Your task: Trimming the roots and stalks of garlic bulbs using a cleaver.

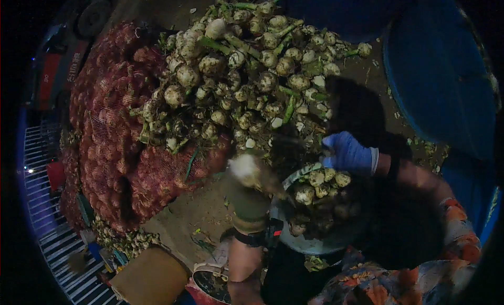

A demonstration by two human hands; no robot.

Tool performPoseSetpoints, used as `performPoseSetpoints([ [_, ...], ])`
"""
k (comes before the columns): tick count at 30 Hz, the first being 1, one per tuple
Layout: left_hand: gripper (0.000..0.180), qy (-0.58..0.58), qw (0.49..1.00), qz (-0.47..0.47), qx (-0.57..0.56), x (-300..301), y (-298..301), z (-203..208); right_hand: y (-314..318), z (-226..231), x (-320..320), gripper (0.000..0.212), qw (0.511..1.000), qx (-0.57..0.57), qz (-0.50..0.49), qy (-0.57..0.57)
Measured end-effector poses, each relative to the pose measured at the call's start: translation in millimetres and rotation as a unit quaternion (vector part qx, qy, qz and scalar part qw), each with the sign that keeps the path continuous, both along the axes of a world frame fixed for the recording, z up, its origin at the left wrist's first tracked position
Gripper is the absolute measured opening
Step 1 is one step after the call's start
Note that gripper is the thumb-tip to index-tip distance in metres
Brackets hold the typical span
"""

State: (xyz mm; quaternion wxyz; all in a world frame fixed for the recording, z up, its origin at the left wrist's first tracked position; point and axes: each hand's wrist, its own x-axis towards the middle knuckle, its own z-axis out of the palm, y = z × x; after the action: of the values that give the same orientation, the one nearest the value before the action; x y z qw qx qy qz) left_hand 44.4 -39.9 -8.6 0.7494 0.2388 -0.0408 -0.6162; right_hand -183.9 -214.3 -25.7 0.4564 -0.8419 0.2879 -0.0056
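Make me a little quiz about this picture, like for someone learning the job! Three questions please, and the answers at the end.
1. Pick one: what colour is the glove on the right hand?
A) red
B) blue
C) yellow

2. True or false: the red mesh sack lies further left in the picture than the basin.

3. Look closely: which hand is nearest the blurred pale bulb?

Key:
1. B, blue.
2. True. The sack is on the left side, and the basin is right of the middle, near the bottom.
3. The left hand. It is just below the bulb in the picture.
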Motion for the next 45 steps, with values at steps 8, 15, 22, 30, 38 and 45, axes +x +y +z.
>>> performPoseSetpoints([
  [8, 0.054, 0.127, 0.984, 0.125, 0.022, -23, -40, 32, 40, 23, 19, 0.033, 0.989, 0.125, 0.009, -0.074],
  [15, 0.028, 0.113, 0.978, 0.128, 0.120, -41, -22, 25, 32, -10, 28, 0.042, 0.978, 0.147, -0.111, -0.094],
  [22, 0.032, -0.282, 0.951, 0.016, 0.123, -18, 14, 36, 41, -10, 0, 0.034, 0.959, 0.256, 0.071, 0.098],
  [30, 0.049, -0.888, 0.416, 0.039, 0.194, 82, -29, -34, 21, -27, 4, 0.035, 0.980, 0.188, -0.046, 0.047],
  [38, 0.055, -0.915, 0.153, -0.102, 0.360, 118, -91, -54, 28, -51, 1, 0.041, 0.982, 0.177, -0.049, 0.036],
  [45, 0.062, -0.909, 0.137, -0.094, 0.382, 111, -85, -57, 16, -24, 3, 0.034, 0.959, 0.254, -0.114, 0.058],
])
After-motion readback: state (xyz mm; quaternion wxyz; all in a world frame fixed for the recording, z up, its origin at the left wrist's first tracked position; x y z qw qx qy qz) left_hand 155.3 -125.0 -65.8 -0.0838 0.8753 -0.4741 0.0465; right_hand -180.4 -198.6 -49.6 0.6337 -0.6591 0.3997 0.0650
